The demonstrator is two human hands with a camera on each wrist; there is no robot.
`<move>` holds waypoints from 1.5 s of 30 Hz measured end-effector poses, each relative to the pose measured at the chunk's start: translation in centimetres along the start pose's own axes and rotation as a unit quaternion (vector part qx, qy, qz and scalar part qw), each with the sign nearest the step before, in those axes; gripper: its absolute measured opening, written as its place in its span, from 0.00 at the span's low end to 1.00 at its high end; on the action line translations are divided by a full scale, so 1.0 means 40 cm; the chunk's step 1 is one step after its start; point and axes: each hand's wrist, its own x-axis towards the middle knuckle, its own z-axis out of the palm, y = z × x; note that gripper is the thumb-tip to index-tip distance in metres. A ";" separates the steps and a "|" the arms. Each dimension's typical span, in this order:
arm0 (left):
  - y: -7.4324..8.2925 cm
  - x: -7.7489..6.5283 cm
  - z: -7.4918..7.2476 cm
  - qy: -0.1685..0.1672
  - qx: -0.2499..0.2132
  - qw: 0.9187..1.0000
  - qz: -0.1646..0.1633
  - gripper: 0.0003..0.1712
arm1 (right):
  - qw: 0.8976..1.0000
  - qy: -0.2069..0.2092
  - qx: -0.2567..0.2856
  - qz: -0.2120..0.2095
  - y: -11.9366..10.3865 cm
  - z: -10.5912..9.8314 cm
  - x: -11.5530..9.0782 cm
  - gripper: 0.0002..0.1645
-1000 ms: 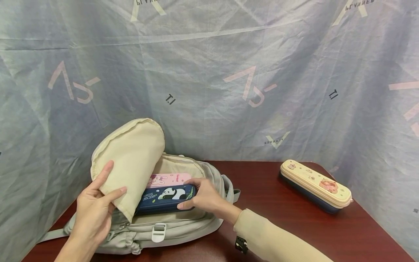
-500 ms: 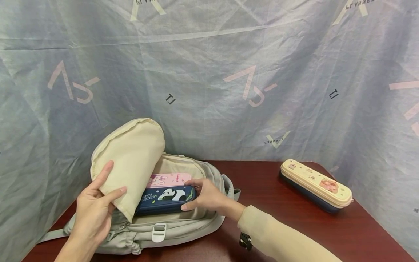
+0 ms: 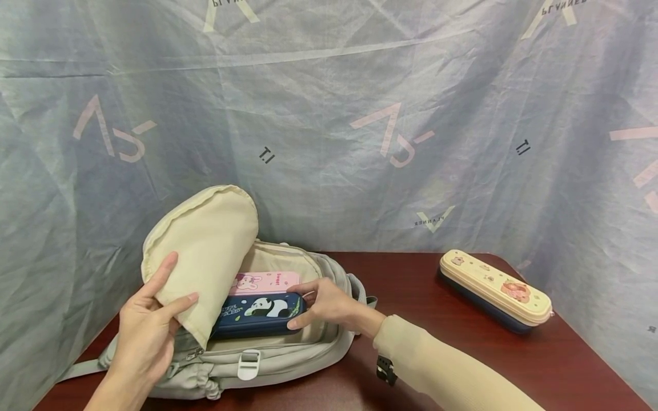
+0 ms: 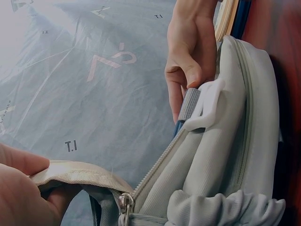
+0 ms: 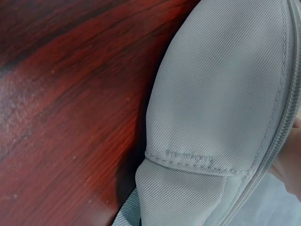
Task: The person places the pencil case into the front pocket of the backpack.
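Observation:
A pale grey backpack (image 3: 293, 362) lies unzipped on the table, its cream-lined flap (image 3: 211, 245) folded up to the left. My left hand (image 3: 149, 325) pinches the flap's edge between thumb and fingers, as the left wrist view also shows near the zipper pull (image 4: 126, 202). Inside the bag lies a dark blue pencil case (image 3: 257, 328) with a panda on its lid, its left end hidden behind the flap. My right hand (image 3: 326, 305) grips that case's right end, thumb in front and fingers behind. Beside it, farther back, is a pink case (image 3: 272, 281) with a rabbit picture.
A cream and navy pencil case (image 3: 493, 288) rests at the right rear of the dark red table (image 3: 411, 319). Grey printed cloth (image 3: 319, 142) hangs behind and at both sides. A white buckle (image 3: 249, 365) sits on the backpack's near side.
The panda pencil case has shifted slightly left in the bag. My right hand's thumb has slid a little right along its end. My left hand and the flap stay in place.

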 end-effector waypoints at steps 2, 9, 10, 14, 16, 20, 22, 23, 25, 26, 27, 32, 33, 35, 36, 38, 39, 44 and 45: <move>0.000 0.000 0.000 0.000 0.002 1.000 0.000 0.51 | 1.000 0.000 -0.001 -0.002 0.001 0.002 0.003 0.39; -0.001 0.000 0.000 -0.003 0.002 1.000 0.002 0.51 | 1.000 -0.001 0.002 -0.011 0.009 0.013 0.012 0.38; -0.001 0.001 0.000 -0.003 0.003 1.000 0.002 0.51 | 1.000 0.001 0.003 -0.011 0.009 0.015 0.013 0.38; 0.000 0.000 0.001 0.003 0.006 1.000 -0.002 0.51 | 1.000 0.009 -0.003 -0.011 0.009 0.021 0.018 0.37; 0.002 0.000 0.002 0.007 0.007 1.000 -0.005 0.50 | 1.000 0.007 0.000 -0.013 0.009 0.023 0.019 0.37; 0.003 0.000 0.003 0.013 0.009 1.000 -0.011 0.51 | 1.000 0.003 0.013 -0.018 0.010 0.028 0.020 0.37; 0.003 -0.001 0.003 0.014 0.009 1.000 -0.011 0.51 | 1.000 0.002 0.020 -0.019 0.010 0.030 0.020 0.37; 0.003 -0.001 0.003 0.014 0.009 1.000 -0.011 0.51 | 1.000 0.003 0.024 -0.019 0.011 0.031 0.021 0.37; 0.003 -0.001 0.003 0.014 0.011 1.000 -0.011 0.51 | 0.999 0.005 0.032 -0.016 0.011 0.034 0.021 0.37; 0.003 -0.001 0.003 0.014 0.012 1.000 -0.012 0.51 | 0.999 0.008 0.036 -0.014 0.012 0.036 0.021 0.37; 0.003 -0.001 0.003 0.014 0.014 1.000 -0.012 0.51 | 0.999 0.011 0.039 -0.013 0.012 0.037 0.021 0.36; 0.003 -0.002 0.002 0.016 0.016 1.000 -0.015 0.50 | 0.998 0.024 0.048 -0.011 0.012 0.044 0.019 0.37; 0.003 -0.002 0.002 0.016 0.015 1.000 -0.015 0.50 | 0.998 0.026 0.049 -0.011 0.011 0.045 0.019 0.37; 0.003 -0.002 0.001 0.015 0.014 1.000 -0.015 0.50 | 0.998 0.030 0.049 -0.009 0.009 0.048 0.018 0.37; 0.003 -0.001 0.002 0.014 0.013 1.000 -0.014 0.50 | 0.998 0.033 0.050 -0.008 0.008 0.049 0.018 0.37; 0.003 -0.001 0.002 0.014 0.011 1.000 -0.013 0.50 | 0.998 0.038 0.047 -0.006 0.006 0.052 0.018 0.37; 0.003 -0.001 0.002 0.013 0.010 1.000 -0.013 0.50 | 0.998 0.040 0.045 -0.006 0.004 0.054 0.019 0.37; 0.002 0.001 0.001 0.012 0.009 1.000 -0.014 0.50 | 0.998 0.051 0.032 -0.001 0.001 0.062 0.022 0.37; 0.001 0.001 0.001 0.011 0.010 1.000 -0.013 0.50 | 0.998 0.052 0.029 -0.001 0.001 0.063 0.023 0.37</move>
